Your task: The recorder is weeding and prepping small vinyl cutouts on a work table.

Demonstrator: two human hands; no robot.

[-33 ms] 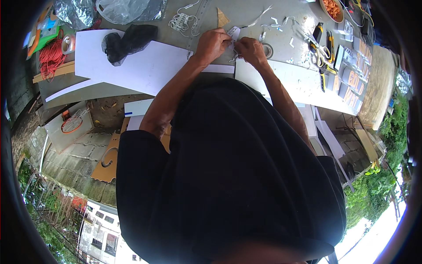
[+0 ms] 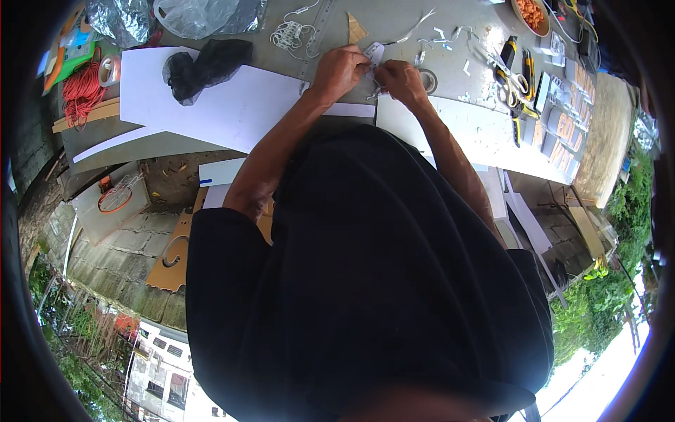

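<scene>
Both my hands meet over the grey tabletop, near the upper middle of the view. The fingers of my left hand point(image 2: 341, 72) are closed in a pinch at the edge of a small white flat piece point(image 2: 377, 52). Close beside it, my right hand point(image 2: 402, 79) is also pinched, its fingertips by the lower part of that piece. A thin pale wire or string point(image 2: 378, 92) hangs below the fingertips. What exactly lies between the right fingers is too small to make out. A roll of tape point(image 2: 428, 81) lies just behind my right hand.
White sheets point(image 2: 211, 105) cover the left, with crumpled black plastic point(image 2: 204, 70) on top. A bundle of white wire point(image 2: 292, 36) and a ruler point(image 2: 313, 39) lie ahead. Cutters point(image 2: 528, 70), scissors point(image 2: 515, 86) and lettered pieces point(image 2: 566, 126) sit right; red cord point(image 2: 83, 91) lies far left.
</scene>
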